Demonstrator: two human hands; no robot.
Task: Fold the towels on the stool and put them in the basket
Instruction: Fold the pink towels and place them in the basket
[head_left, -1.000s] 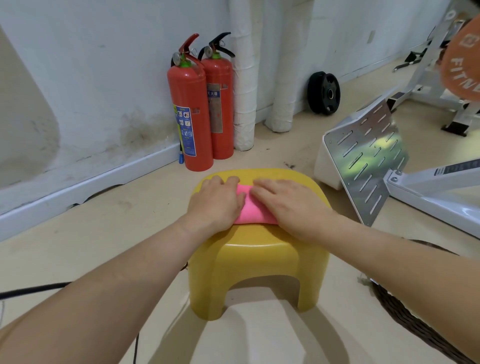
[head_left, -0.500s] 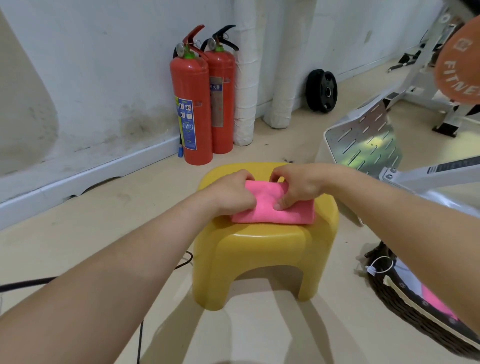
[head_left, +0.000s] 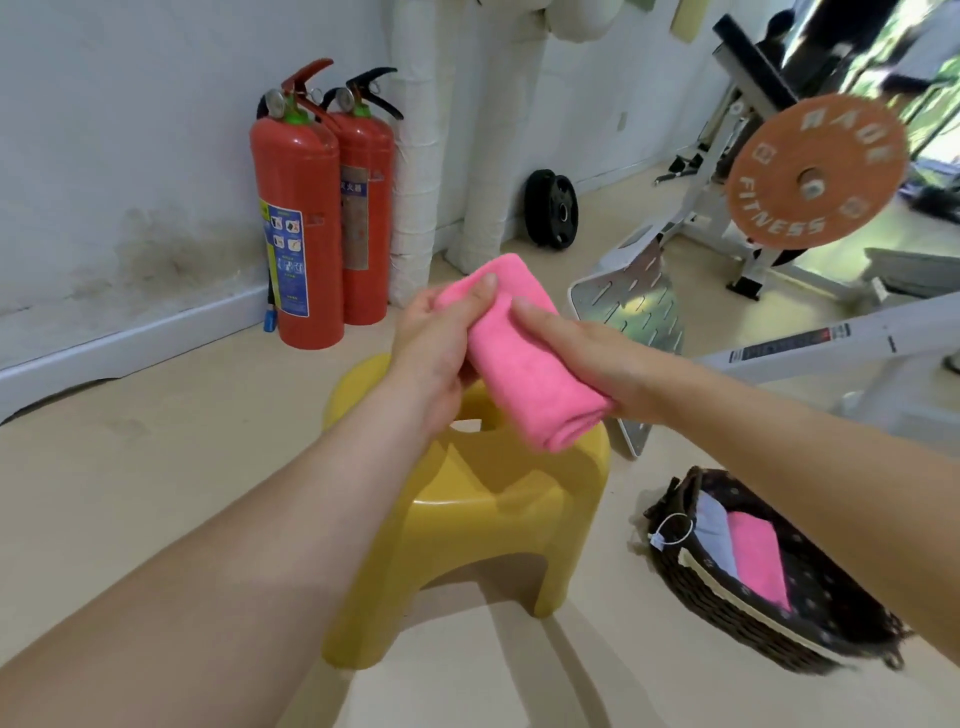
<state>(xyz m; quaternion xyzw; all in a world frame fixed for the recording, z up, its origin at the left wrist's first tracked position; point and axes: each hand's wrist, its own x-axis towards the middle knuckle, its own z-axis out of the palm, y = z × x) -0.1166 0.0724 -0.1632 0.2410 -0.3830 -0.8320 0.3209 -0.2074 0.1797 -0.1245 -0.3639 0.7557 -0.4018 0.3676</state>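
Folded pink towel (head_left: 524, 374) held in both hands above the yellow stool (head_left: 467, 519).

The stool is found standing on the beige floor, its seat seen bare where it is not hidden by the arms. Two red fire extinguishers (head_left: 301, 208) are noted upright against the white wall behind it. A dark woven basket (head_left: 701, 587) is placed on the floor just to the right of the stool; a flat pink towel (head_left: 758, 561) and a grey cloth (head_left: 714, 525) are seen lying inside it, side by side. The folded pink towel is carried clear of the seat, tilted, with its rolled edge nearest the camera. Its far end is pinched by the left hand (head_left: 436, 353), thumb on top. Its right side is gripped by the right hand (head_left: 587, 353), thumb laid along the upper face, fingers hidden beneath.
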